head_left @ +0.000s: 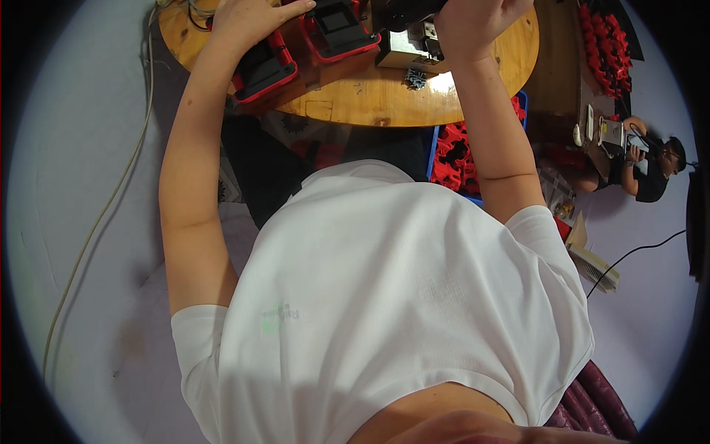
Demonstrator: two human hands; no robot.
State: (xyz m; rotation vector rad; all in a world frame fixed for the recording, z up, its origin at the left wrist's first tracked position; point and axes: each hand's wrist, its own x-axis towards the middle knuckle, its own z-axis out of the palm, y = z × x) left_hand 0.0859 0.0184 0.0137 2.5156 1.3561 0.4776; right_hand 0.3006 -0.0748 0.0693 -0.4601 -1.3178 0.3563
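Observation:
My left hand (250,21) is at the top edge of the view, over two red-framed cases with black recessed panels. Its thumb is stretched out to the right against the upper red-and-black case (340,29); the other fingers are cut off. The lower red-and-black case (268,70) lies below that hand. My right hand (477,29) is closed at the top, beside a black power screwdriver (410,11) that tapers to the left toward the upper case. The picture's edge hides most of its grip. Beneath the tool sits a metal box (403,50) with an opening on top.
The round wooden table (414,103) carries a small heap of screws (416,79). Below its edge stands a blue crate (431,152) of red parts (455,159). More red parts (610,52) lie at far right, near a seated person (647,166). A cable (111,196) runs down the left.

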